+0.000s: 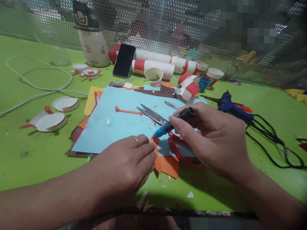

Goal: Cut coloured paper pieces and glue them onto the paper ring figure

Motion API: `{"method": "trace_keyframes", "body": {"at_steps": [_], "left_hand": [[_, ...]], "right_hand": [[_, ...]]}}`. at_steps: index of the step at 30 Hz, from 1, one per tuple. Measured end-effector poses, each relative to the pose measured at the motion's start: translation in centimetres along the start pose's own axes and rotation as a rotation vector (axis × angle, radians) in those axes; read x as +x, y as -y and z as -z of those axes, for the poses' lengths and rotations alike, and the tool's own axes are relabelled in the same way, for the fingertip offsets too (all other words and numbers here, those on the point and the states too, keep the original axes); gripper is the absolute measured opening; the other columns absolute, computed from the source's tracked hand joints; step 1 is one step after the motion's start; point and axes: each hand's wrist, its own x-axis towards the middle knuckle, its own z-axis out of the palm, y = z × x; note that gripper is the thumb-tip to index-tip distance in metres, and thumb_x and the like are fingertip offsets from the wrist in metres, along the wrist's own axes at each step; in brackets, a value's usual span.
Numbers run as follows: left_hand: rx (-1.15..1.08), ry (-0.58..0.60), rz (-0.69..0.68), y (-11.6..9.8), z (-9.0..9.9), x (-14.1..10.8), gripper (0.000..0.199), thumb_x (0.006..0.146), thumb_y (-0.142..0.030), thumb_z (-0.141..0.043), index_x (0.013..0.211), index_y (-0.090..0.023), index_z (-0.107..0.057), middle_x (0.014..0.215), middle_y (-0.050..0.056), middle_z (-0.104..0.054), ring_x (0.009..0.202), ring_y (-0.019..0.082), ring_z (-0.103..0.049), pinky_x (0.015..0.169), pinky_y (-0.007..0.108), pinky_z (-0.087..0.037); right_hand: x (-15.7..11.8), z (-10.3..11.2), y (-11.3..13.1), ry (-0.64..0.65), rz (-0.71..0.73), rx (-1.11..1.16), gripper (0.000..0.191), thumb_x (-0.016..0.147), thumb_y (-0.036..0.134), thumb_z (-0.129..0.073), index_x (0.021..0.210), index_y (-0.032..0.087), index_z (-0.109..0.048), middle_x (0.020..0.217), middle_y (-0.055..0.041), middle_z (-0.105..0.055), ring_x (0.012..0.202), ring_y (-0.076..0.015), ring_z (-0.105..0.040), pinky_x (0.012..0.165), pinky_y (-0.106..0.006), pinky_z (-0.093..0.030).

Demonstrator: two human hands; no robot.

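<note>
My right hand [215, 137] is closed around a dark marker [177, 121] with a blue front end. The marker slants down to the left, and its tip touches a piece of orange paper [153, 140]. My left hand [132, 158], with a ring on one finger, presses its closed fingers on that orange paper from the left; the thumb is hidden. Red-handled scissors [153, 114] lie with blades apart beneath the marker and my right hand. Under them is a light blue sheet [100, 126], scattered with red and white snips and a thin orange strip [128, 111].
A phone [124, 60] leans against white and red paper cups [155, 68] at the back, near a bottle [92, 45]. A blue glue gun [231, 106] with a black cord lies right. Cut cup bottoms [49, 121] and a white cable [38, 95] are left.
</note>
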Motion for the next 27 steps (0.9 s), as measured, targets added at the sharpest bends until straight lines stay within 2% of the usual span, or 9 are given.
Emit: {"method": "trace_keyframes", "body": {"at_steps": [16,22,27], "left_hand": [[0.001,0.015,0.007,0.0,-0.14,-0.16,0.017,0.087,-0.008,-0.047,0.089,-0.012,-0.063,0.092,0.015,-0.069,0.089,0.025,-0.061,0.078,0.043,-0.053],[0.023,0.031,-0.013,0.06,0.16,0.04,0.016,0.087,-0.009,-0.048,0.089,-0.011,-0.064,0.09,0.014,-0.069,0.087,0.024,-0.06,0.075,0.042,-0.053],[0.031,0.026,-0.031,0.03,0.27,0.15,0.017,0.086,-0.008,-0.048,0.089,-0.011,-0.064,0.09,0.014,-0.069,0.086,0.024,-0.061,0.079,0.042,-0.053]], "right_hand": [[0.69,-0.04,0.23,0.099,0.038,-0.012,0.013,0.085,0.027,-0.061,0.079,0.016,-0.063,0.059,0.0015,-0.061,0.049,-0.0111,-0.05,0.046,-0.024,-0.035],[0.72,-0.08,0.34,0.091,0.035,-0.014,0.014,0.085,0.027,-0.06,0.078,0.015,-0.063,0.06,0.0008,-0.061,0.05,-0.0113,-0.05,0.047,-0.024,-0.036],[0.53,-0.03,0.76,0.073,0.058,-0.06,0.017,0.085,0.028,-0.061,0.074,0.016,-0.06,0.054,0.0034,-0.056,0.044,-0.0093,-0.044,0.043,-0.023,-0.033]]}}
